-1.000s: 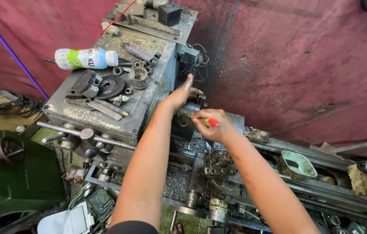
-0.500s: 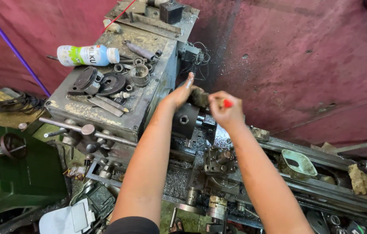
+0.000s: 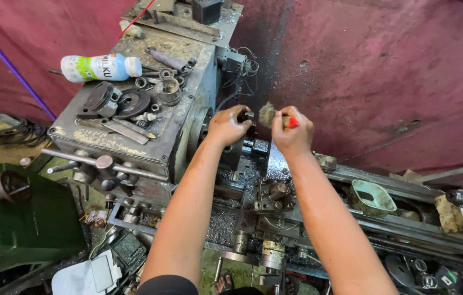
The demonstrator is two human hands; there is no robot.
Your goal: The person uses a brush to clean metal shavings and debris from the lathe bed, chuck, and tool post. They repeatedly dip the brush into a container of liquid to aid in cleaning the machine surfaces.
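I look down on an old metal lathe (image 3: 149, 136) in front of a red wall. My left hand (image 3: 228, 125) is closed around the dark chuck (image 3: 231, 153) beside the headstock, fingers curled over a small dark part at its top. My right hand (image 3: 294, 134) grips a small brush (image 3: 275, 117) with a red handle end and worn bristles, held just right of the left hand's fingers. Below the hands sits the tool post (image 3: 275, 194) on the carriage, amid metal chips.
On the headstock top lie a white plastic bottle (image 3: 97, 66), round metal gears and rings (image 3: 127, 101) and flat bars. Levers (image 3: 103, 164) stick out at the front. A green machine body (image 3: 29, 224) stands at the left; the lathe bed (image 3: 406, 218) runs right.
My left hand went from flat against the chuck to curled over its top. My right hand lifted the brush up beside it. The view has moved closer.
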